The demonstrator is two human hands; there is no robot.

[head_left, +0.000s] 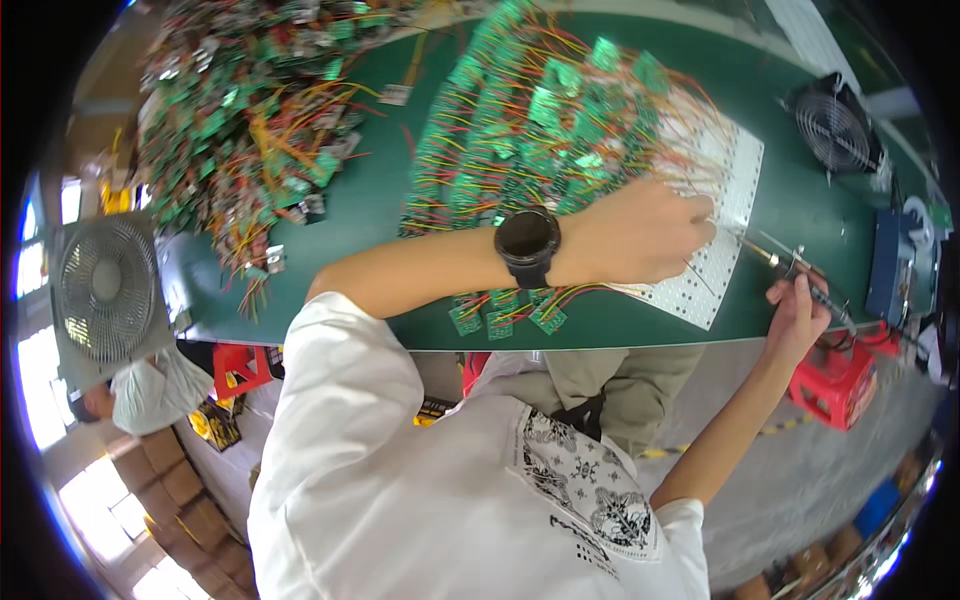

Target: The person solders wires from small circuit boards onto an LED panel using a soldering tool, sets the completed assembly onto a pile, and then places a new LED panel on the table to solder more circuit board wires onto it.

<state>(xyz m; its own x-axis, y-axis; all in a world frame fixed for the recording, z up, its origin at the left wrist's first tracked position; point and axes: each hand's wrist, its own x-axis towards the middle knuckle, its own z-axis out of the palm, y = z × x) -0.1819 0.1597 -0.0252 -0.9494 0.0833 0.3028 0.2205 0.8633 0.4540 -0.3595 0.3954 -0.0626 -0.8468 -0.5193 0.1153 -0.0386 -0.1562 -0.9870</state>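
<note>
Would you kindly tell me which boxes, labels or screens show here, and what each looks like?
Watch: on the left wrist, round, black, dark blank face.
Cardboard boxes: stacked on the floor at lower left, brown, square.
Blue box: right end of the green table, upright, rectangular.

Left hand [640, 232] pinched—right hand [797, 318] seemingly clenched

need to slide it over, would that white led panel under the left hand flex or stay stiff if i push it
The white panel looks thin and flat, so probably fairly stiff but light. It would likely slide on the green table. The wired green boards seem attached and may drag along.
</note>
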